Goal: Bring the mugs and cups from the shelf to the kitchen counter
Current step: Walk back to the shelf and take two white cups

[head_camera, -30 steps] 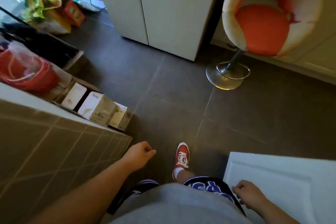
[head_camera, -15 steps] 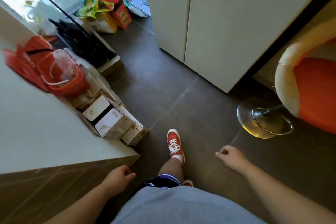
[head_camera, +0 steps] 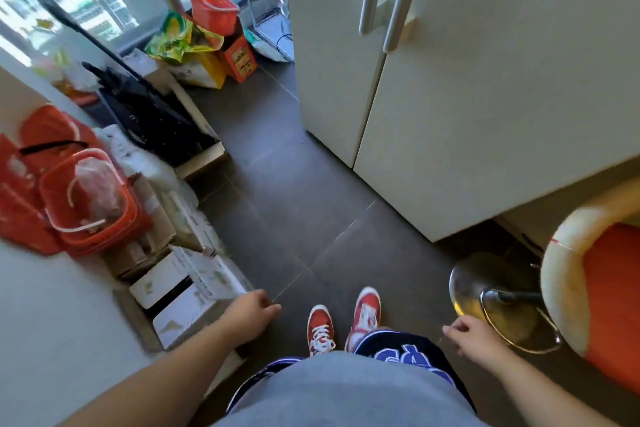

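No mug, cup or shelf shows in the head view. My left hand (head_camera: 252, 311) hangs low at the left, fingers loosely curled, holding nothing, just beside the white boxes on the floor. My right hand (head_camera: 472, 336) hangs at the right, fingers loosely curled and empty, in front of the stool's chrome base. Both of my red shoes stand on the dark tiled floor between the hands.
A white counter (head_camera: 52, 322) runs along the left, with white boxes (head_camera: 187, 291) and an orange basket (head_camera: 93, 204) by it. A white two-door fridge (head_camera: 450, 97) stands ahead right. An orange stool (head_camera: 588, 288) is at the right. Bags and a red bucket (head_camera: 213, 10) crowd the far window.
The view has swung left and forward along the floor; the fridge and window clutter have come closer. My left hand swung forward past the counter corner, and both feet now stand side by side.
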Demonstrator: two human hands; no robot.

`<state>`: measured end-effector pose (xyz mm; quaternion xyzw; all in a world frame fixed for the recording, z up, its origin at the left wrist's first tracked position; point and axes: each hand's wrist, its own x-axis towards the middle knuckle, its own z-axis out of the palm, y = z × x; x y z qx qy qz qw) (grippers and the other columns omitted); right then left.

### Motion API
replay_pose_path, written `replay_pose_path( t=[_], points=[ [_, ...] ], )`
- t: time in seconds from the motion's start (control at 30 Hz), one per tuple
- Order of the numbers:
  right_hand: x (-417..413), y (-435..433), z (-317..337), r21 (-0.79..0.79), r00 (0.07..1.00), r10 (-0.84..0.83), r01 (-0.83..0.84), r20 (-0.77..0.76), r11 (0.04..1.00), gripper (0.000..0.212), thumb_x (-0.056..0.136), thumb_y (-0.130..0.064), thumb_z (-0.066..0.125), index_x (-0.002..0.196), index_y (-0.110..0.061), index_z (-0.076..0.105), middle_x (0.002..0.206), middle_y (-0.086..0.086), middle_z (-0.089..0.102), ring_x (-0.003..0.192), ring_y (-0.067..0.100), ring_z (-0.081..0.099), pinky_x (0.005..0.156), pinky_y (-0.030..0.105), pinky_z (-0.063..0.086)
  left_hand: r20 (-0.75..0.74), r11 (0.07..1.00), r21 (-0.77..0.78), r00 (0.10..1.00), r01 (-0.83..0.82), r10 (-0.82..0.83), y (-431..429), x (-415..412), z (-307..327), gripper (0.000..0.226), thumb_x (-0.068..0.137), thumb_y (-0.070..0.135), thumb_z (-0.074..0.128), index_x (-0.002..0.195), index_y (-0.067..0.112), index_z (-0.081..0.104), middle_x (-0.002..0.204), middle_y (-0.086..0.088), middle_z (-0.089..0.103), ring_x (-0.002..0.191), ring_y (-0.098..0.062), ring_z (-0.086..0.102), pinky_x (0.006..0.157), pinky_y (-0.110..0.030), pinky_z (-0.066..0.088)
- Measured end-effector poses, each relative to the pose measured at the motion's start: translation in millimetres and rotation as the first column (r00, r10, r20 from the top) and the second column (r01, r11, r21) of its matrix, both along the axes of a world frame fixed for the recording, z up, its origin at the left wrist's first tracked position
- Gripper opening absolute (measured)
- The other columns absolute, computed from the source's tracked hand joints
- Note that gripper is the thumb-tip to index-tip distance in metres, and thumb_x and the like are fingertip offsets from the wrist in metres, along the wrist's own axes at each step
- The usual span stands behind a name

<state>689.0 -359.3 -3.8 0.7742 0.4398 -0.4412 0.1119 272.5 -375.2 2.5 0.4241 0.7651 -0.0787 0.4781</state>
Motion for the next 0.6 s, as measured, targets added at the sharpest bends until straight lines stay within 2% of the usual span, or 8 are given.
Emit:
replay_pose_path(
  t=[0.07, 0.17, 0.2, 0.33, 0.47, 0.6],
  points=[
    [13, 21, -6, -0.039, 1.0, -0.009, 0.009, 0.021, 0.999, 0.022, 0.087, -0.033, 0.065, 0.077, -0.014, 0.065, 0.075, 0.004, 0.069, 0.073, 0.021, 0.066, 0.073, 0.037, 0.054, 0.013, 0.999, 0.046, 1.0, 0.021, -0.021, 46, 8, 3, 0.022, 0.09, 0.044, 0.059, 0.097, 0.024, 0.061, 0.092, 0.002, 0.066, 0.081, -0.012, 0.063, 0.075, -0.031, 0.055],
    [28, 58, -18, -0.101, 0.998, -0.05, 0.054, 0.038, 0.993, 0.023, 0.085, -0.031, 0.067, 0.074, -0.011, 0.064, 0.071, 0.006, 0.07, 0.069, 0.024, 0.067, 0.071, 0.035, 0.054, 0.047, 0.994, 0.093, 0.997, 0.049, -0.054, 111, 18, 5, 0.02, 0.089, 0.045, 0.059, 0.087, 0.025, 0.059, 0.083, 0.004, 0.063, 0.073, -0.01, 0.06, 0.06, -0.025, 0.046],
    [31, 72, -22, -0.113, 0.997, -0.061, 0.065, 0.043, 0.991, 0.024, 0.085, -0.03, 0.068, 0.071, -0.011, 0.063, 0.068, 0.006, 0.069, 0.067, 0.025, 0.066, 0.068, 0.033, 0.052, 0.052, 0.994, 0.099, 0.997, 0.056, -0.061, 131, 20, 4, 0.02, 0.088, 0.046, 0.059, 0.086, 0.026, 0.058, 0.081, 0.005, 0.063, 0.072, -0.009, 0.06, 0.059, -0.025, 0.044],
    [26, 151, -32, -0.1, 0.997, -0.044, 0.049, 0.057, 0.994, 0.028, 0.082, -0.03, 0.07, 0.064, -0.013, 0.058, 0.059, 0.004, 0.063, 0.057, 0.021, 0.058, 0.06, 0.028, 0.044, 0.041, 0.995, 0.091, 0.998, 0.034, -0.038, 198, 20, 0, 0.025, 0.089, 0.046, 0.059, 0.092, 0.022, 0.063, 0.087, 0.002, 0.065, 0.079, -0.014, 0.062, 0.068, -0.029, 0.051],
    [-6, 250, -26, -0.099, 0.998, 0.069, -0.068, 0.011, 0.993, 0.026, 0.083, -0.031, 0.068, 0.076, -0.007, 0.063, 0.071, 0.008, 0.069, 0.065, 0.024, 0.061, 0.066, 0.031, 0.049, 0.017, 0.997, 0.046, 0.998, -0.054, 0.053, 231, 0, 5, 0.026, 0.09, 0.044, 0.059, 0.097, 0.02, 0.063, 0.089, 0.001, 0.066, 0.08, -0.015, 0.064, 0.07, -0.03, 0.053],
    [-73, 351, -14, -0.06, 0.97, 0.239, -0.242, -0.05, 0.968, 0.021, 0.085, -0.028, 0.067, 0.075, -0.011, 0.06, 0.074, 0.01, 0.069, 0.064, 0.022, 0.058, 0.068, 0.032, 0.05, -0.007, 0.974, 0.01, 0.974, -0.224, 0.225, 233, -38, 12, 0.023, 0.09, 0.041, 0.06, 0.097, 0.019, 0.063, 0.09, 0.0, 0.069, 0.081, -0.015, 0.065, 0.072, -0.031, 0.055]
  ],
)
